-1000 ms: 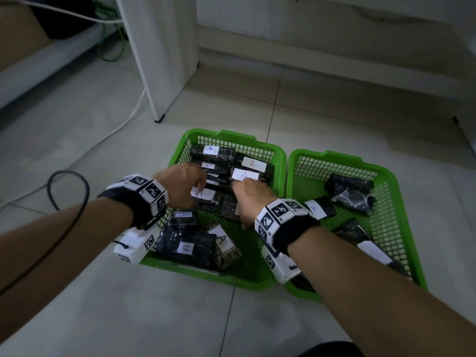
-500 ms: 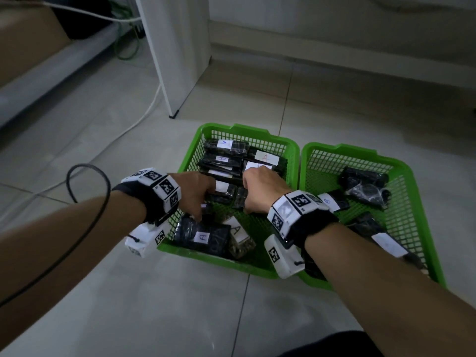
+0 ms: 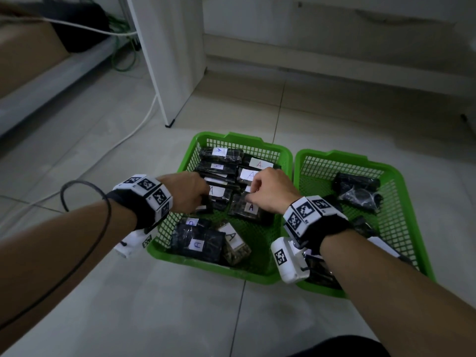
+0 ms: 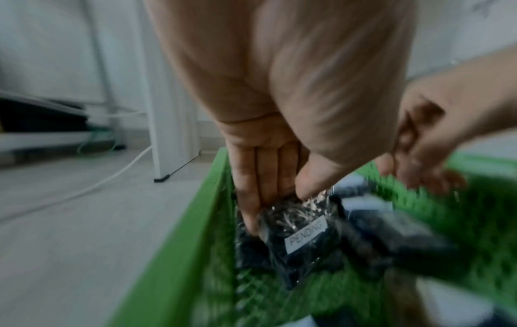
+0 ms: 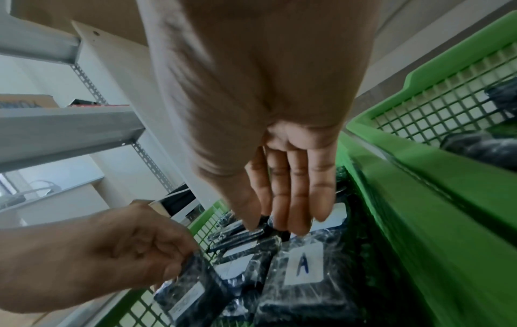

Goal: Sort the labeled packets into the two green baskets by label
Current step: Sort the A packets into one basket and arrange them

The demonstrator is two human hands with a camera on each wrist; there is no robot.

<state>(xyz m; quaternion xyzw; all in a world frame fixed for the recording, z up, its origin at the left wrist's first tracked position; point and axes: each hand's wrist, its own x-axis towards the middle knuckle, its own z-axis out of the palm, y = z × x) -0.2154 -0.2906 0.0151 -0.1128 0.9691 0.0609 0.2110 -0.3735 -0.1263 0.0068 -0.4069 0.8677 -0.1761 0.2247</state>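
Tiled floor [image 3: 103, 292], two green baskets side by side. Left hand [image 4: 268, 172] pinches a "PENDING" packet [image 4: 302, 230] in left basket [image 3: 213, 264]; right hand [image 3: 270, 191], fingers straight, touches the A packets [image 5: 302, 265]. Advice: lift clear, read the label before dropping into either basket; right basket [image 3: 412, 171] is beside it.

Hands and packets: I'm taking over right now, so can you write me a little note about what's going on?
Left hand: pinches a packet with a printed PENDING label, low in the left basket.
Right hand: fingers straight, tips touching the packets at the far end of the left basket; grips nothing.
Left basket: many packets, the readable handwritten labels say A.
Right basket: a few dark packets, their labels unreadable here.
Done: most A packets seem gathered on the left.
Left: check the pinched packet's handwritten label, which I cannot see, place it, then check the rest.
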